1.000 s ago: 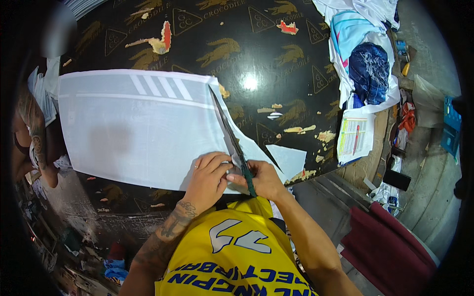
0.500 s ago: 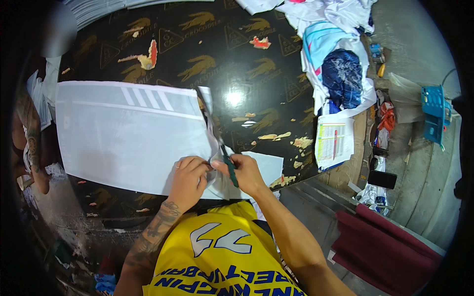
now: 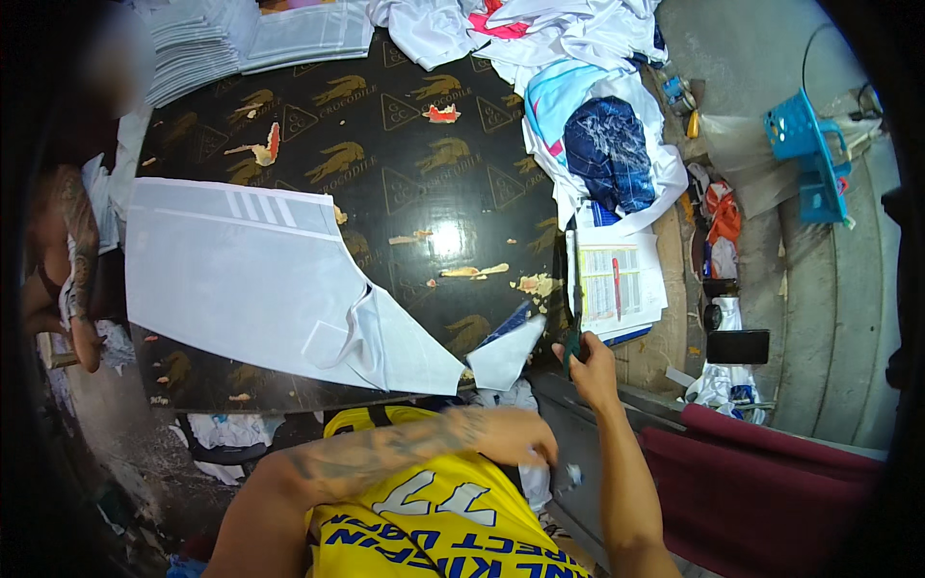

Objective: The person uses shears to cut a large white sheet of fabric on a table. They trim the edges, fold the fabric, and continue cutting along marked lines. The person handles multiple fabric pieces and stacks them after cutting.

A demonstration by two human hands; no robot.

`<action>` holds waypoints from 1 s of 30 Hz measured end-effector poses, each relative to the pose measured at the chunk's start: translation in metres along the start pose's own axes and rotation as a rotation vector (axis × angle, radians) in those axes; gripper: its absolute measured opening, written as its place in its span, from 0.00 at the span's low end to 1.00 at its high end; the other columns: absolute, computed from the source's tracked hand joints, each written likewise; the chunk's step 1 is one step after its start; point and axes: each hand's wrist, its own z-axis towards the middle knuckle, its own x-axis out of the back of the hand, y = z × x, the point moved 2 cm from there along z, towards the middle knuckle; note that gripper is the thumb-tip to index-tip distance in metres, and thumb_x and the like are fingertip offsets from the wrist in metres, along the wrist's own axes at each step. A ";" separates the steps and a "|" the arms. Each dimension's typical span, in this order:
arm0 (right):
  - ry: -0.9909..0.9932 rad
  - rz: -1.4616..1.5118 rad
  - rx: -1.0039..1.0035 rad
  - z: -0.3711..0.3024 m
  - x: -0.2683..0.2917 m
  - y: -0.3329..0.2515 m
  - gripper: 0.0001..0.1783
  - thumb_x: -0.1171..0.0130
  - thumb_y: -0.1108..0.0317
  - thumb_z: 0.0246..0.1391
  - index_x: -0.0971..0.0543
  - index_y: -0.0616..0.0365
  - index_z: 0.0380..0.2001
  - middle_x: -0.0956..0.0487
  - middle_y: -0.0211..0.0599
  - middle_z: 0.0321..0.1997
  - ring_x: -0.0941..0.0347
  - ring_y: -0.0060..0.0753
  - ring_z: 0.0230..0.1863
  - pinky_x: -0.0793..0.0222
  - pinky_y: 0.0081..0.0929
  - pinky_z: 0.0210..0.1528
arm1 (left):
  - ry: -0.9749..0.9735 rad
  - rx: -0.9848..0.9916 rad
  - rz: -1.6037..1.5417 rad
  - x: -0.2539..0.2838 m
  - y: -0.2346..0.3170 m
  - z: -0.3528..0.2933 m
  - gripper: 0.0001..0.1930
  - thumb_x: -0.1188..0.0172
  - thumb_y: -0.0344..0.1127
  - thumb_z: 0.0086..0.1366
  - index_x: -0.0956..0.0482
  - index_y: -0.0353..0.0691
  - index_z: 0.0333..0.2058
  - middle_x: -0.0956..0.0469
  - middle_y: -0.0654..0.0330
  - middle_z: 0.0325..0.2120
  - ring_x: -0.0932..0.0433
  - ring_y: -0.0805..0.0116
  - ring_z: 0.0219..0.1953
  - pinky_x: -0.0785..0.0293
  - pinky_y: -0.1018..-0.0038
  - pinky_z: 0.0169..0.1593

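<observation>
My right hand grips a pair of scissors with dark green handles, blades pointing away over the table's right edge beside printed sheets. My left hand reaches across my body past the table's front edge, blurred, fingers loosely spread. Just beyond its fingertips, a small white scrap hangs in the air. On the table lies a large white fabric panel with stripes along its far edge and a curved right edge. A loose fold sits near its front right. Beside its right tip lies a small white cut piece.
Stacked white panels stand at the far left of the dark table. Heaped garments, papers and a red pen line the right side. A phone and blue basket are further right. Another person's arm shows left.
My hands have parted from the panel's right edge. The right hand has carried the scissors rightward; the left has swung down right across my body, with a scrap now falling near it.
</observation>
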 end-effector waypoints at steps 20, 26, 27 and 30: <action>0.232 -0.096 0.139 0.047 0.053 0.076 0.18 0.31 0.65 0.60 0.22 0.66 0.46 0.18 0.59 0.45 0.21 0.67 0.49 0.27 0.55 0.51 | 0.959 0.594 0.649 -0.002 -0.065 0.004 0.11 0.28 0.37 0.64 0.17 0.46 0.43 0.25 0.61 0.45 0.28 0.56 0.55 0.38 0.56 0.60; 0.421 -0.256 0.270 0.057 0.053 0.102 0.18 0.31 0.66 0.61 0.22 0.65 0.49 0.20 0.54 0.47 0.21 0.63 0.50 0.26 0.53 0.53 | 1.070 0.590 0.665 -0.007 -0.069 -0.001 0.10 0.27 0.37 0.63 0.17 0.46 0.40 0.25 0.61 0.46 0.28 0.57 0.55 0.39 0.57 0.60; 0.520 -0.255 0.367 0.049 0.047 0.096 0.18 0.31 0.67 0.61 0.21 0.64 0.49 0.20 0.53 0.46 0.22 0.62 0.49 0.26 0.53 0.54 | 1.099 0.584 0.680 -0.007 -0.069 -0.001 0.10 0.27 0.36 0.62 0.17 0.45 0.39 0.25 0.60 0.46 0.28 0.56 0.55 0.39 0.57 0.60; 0.044 0.017 0.321 0.025 0.012 0.075 0.14 0.29 0.69 0.60 0.19 0.60 0.46 0.21 0.47 0.49 0.23 0.55 0.49 0.27 0.47 0.54 | 1.099 0.562 0.692 -0.006 -0.069 0.004 0.11 0.26 0.35 0.60 0.18 0.44 0.37 0.24 0.60 0.46 0.28 0.55 0.55 0.40 0.57 0.60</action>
